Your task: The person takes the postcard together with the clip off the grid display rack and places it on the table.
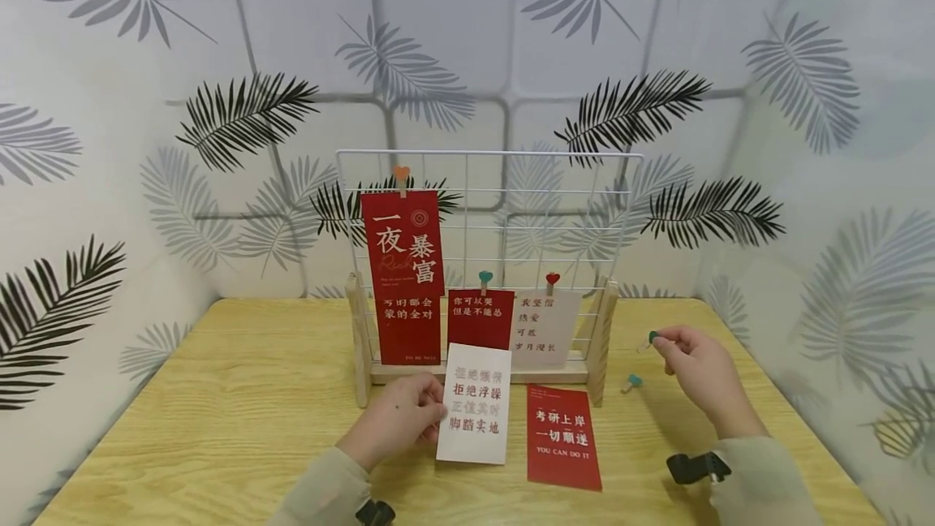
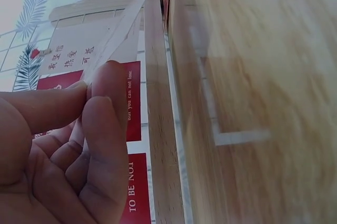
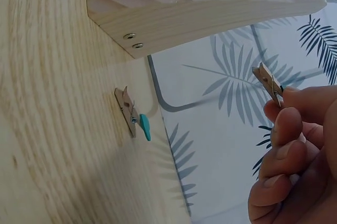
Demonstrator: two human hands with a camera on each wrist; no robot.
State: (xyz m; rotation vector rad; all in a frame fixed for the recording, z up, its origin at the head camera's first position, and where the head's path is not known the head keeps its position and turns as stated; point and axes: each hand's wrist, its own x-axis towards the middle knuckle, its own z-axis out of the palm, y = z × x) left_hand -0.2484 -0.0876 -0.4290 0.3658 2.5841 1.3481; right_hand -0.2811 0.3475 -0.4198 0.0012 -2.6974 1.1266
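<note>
Head view: in front of the wire grid stand [image 1: 488, 258], the left hand [image 1: 398, 420] pinches a white card [image 1: 475, 415] by its left edge; it looks light and bendy, best held at an edge. Right of the stand, the right hand [image 1: 697, 368] pinches a small wooden clip [image 1: 648, 340]. Only the right wrist view shows that clip's wooden jaws.

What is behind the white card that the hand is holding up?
Behind the white card in the left hand stands the wooden base of the wire rack, and a red card's lower edge. Anything more is covered.
</note>
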